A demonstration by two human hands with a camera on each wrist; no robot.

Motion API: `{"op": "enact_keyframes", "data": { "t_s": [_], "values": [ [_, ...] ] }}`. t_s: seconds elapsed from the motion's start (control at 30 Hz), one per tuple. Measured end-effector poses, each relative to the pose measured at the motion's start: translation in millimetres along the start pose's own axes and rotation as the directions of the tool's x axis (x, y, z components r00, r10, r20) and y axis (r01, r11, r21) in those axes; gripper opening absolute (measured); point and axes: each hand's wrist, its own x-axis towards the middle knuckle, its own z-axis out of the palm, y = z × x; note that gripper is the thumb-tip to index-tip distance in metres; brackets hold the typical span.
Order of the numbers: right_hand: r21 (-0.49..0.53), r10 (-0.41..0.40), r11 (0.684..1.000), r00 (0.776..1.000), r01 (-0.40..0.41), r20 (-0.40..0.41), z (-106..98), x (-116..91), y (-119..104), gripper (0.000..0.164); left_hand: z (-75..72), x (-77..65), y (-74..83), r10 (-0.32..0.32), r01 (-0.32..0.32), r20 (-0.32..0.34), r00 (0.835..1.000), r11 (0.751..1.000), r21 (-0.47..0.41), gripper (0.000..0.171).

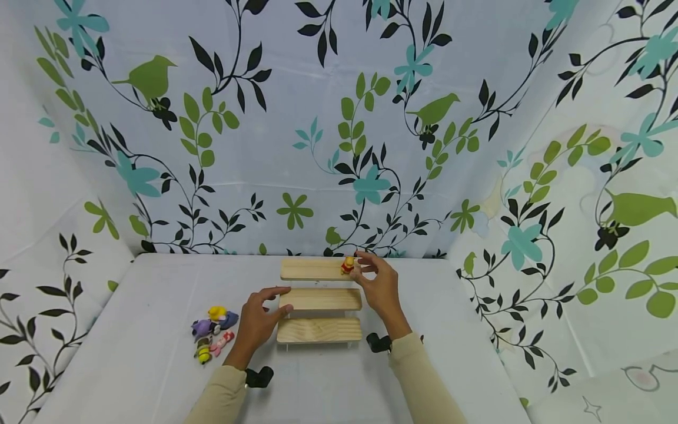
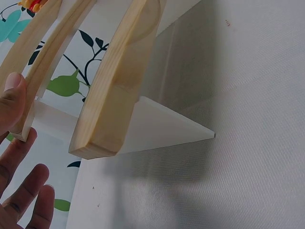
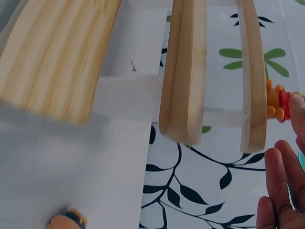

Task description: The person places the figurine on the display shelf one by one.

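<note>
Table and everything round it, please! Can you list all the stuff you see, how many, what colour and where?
table: one, white, under everything
patterned cloth: at least one, pale with green, teal and black, behind and beside the table
shelf: one, three-tiered, pale wood, mid-table
small toy: one, red and yellow, shelf's top right
toy pile: several, exact count unclear, yellow, purple, blue, pink, left of the shelf
partly seen toy: one, orange and black, bottom edge of the right wrist view
wrist devices: two, black, one per wrist
sleeves: two, beige, forearms
hands: two, left gripping the shelf, right holding the small toy
</note>
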Motion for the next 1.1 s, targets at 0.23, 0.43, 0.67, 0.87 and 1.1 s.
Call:
{"op": "enact_keyframes", "data": {
  "t_s": [0.23, 0.43, 0.67, 0.87, 1.1],
  "values": [
    [-0.011, 0.005, 1.0, 0.999, -0.005, -0.032, -17.6, -4.8, 10.2, 0.055, 0.6, -0.4, -2.0, 0.001, -0.001, -0.003, 1.0, 1.0, -0.001, 0.045],
    [-0.003, 0.026, 1.0, 0.998, -0.026, -0.049, -30.0, -8.9, 18.4, 0.053, 0.5, 0.0, -3.0, -0.002, 0.002, -0.002, 1.0, 1.0, -0.001, 0.045],
    [-0.017, 0.053, 0.998, 0.996, -0.054, -0.069, -39.6, -14.1, 32.8, 0.05, 1.7, 0.2, -2.8, -0.011, 0.011, 0.01, 1.0, 1.0, -0.002, 0.045],
    [-0.024, 0.061, 0.998, 0.995, -0.063, -0.079, -41.8, -20.0, 50.1, 0.048, 1.8, -0.7, -3.2, -0.009, 0.009, 0.006, 1.0, 1.0, 0.001, 0.045],
    [-0.024, 0.077, 0.997, 0.994, -0.08, -0.08, -42.6, -24.6, 65.3, 0.046, 0.9, -0.4, -1.2, 0.003, -0.003, 0.002, 1.0, 1.0, -0.009, 0.045]
  ]
}}
